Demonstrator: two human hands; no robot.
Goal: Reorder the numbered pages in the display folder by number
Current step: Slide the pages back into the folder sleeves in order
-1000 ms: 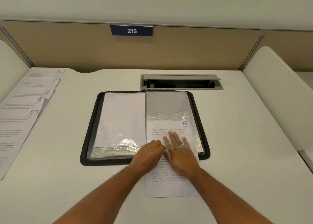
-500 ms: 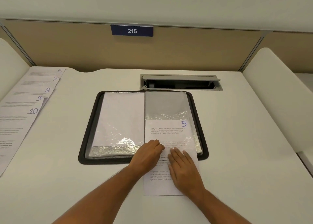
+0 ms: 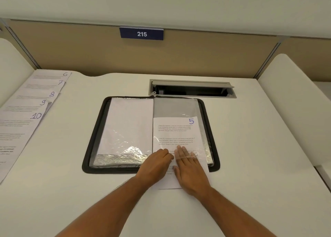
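Observation:
A black-rimmed display folder (image 3: 94, 134) lies open on the white desk. Its left sleeve (image 3: 130, 124) shows a blank white sheet. Page 5 (image 3: 175, 131), printed text with a blue handwritten 5, sits partly inside the clear right sleeve (image 3: 176, 107), its lower end sticking out over the folder's near edge. My left hand (image 3: 154, 165) is curled at the sleeve's bottom opening, pinching the plastic. My right hand (image 3: 189, 172) lies flat on page 5, its fingertips under the plastic.
Pages numbered 6 to 10 (image 3: 35, 100) are fanned out along the desk's left edge. An open grey cable tray (image 3: 191, 90) is set into the desk behind the folder. A partition with a blue 215 sign (image 3: 141, 34) stands at the back.
Page 5 has slid farther up into the right sleeve. My right hand drew back along the page, then moved forward again with its fingertips under the plastic. My left hand stayed at the opening.

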